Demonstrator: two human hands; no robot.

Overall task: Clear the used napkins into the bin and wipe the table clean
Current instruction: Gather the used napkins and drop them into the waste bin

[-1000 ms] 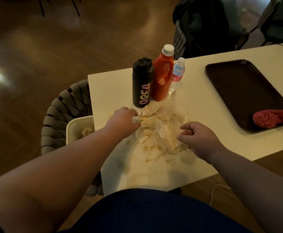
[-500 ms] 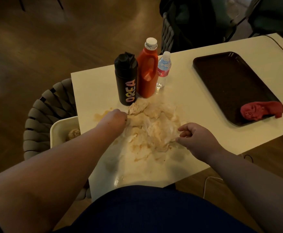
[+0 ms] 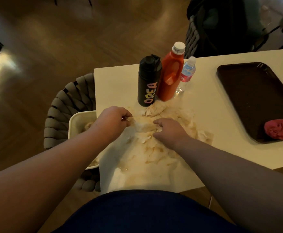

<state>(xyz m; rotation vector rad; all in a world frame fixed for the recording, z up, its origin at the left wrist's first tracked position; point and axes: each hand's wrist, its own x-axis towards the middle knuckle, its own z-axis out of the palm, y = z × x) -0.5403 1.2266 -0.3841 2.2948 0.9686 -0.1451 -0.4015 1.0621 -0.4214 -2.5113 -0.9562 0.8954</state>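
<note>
A heap of stained, crumpled napkins point(image 3: 156, 145) lies on the white table point(image 3: 208, 115) in front of me. My left hand point(image 3: 112, 121) grips the heap's left edge, fingers curled round a piece of napkin. My right hand point(image 3: 168, 130) lies on the middle of the heap with its fingers curled into the paper. A white bin point(image 3: 77, 121) stands on the woven chair just left of the table edge, with some napkins inside. A red cloth point(image 3: 279, 129) lies on the dark tray point(image 3: 255, 91) at the right.
A black bottle point(image 3: 148, 81), an orange jug point(image 3: 171, 74) and a small water bottle point(image 3: 187, 73) stand close behind the napkins. A woven grey chair point(image 3: 66, 105) holds the bin. Brown smears mark the table near its front edge point(image 3: 137, 179). Another chair point(image 3: 209, 27) stands behind the table.
My right hand has moved left from the heap's right edge onto its middle. My left hand still holds the left edge. The view has shifted.
</note>
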